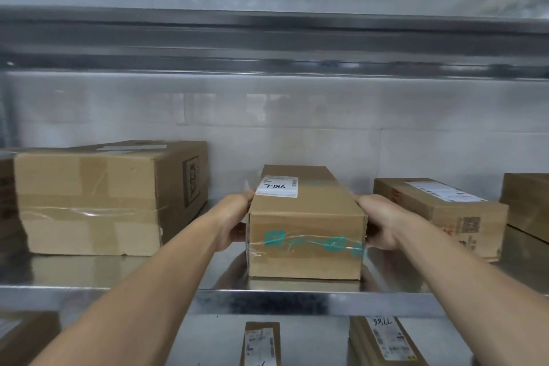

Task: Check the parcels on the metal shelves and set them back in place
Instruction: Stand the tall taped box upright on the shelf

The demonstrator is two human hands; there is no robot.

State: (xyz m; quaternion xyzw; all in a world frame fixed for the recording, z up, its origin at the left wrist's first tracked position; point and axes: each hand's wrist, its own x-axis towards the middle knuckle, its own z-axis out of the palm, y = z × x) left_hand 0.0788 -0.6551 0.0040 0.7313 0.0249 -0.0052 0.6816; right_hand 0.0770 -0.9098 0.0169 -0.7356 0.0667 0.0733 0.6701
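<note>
A long brown cardboard parcel (306,217) with a white label reading 7786 and teal-printed tape sits on the metal shelf (267,297), its short end facing me. My left hand (234,217) grips its left side, thumb at the front corner. My right hand (378,220) grips its right side the same way. Both forearms reach in from below.
A big taped carton (98,199) stands on the shelf to the left. A flat labelled box (445,214) lies to the right, with another box (528,205) at the far right edge. The shelf below holds several smaller parcels (261,345). An upper shelf (267,41) runs overhead.
</note>
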